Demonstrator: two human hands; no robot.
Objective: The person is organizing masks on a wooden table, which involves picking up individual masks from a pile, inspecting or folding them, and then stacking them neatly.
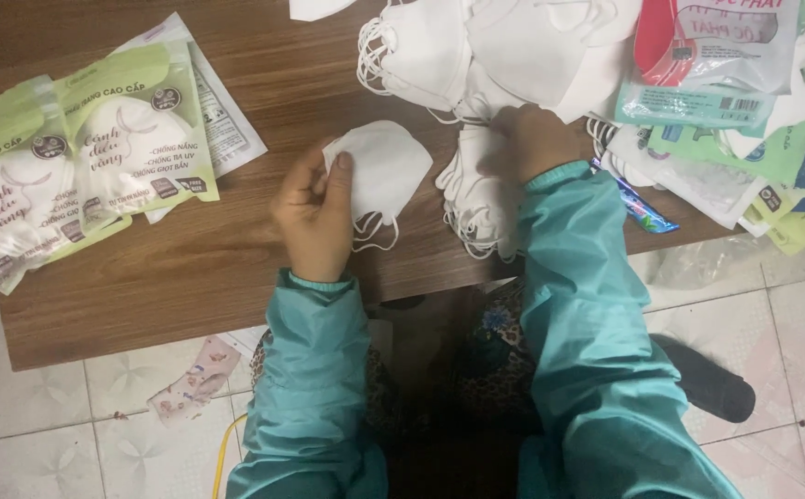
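The white mask point(384, 166) pinched in the left hand point(315, 217) looks like soft, matt cloth, as does the stack point(476, 199) under the right hand point(532, 139). Left of the hands, glossy plastic packets point(79, 157) lie on the table point(190, 268) of smooth dark wood grain.

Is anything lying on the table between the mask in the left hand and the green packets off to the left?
Nothing visible does. The left hand holds a white mask at its edge, and the wooden table between it and the green packets shows only bare wood.
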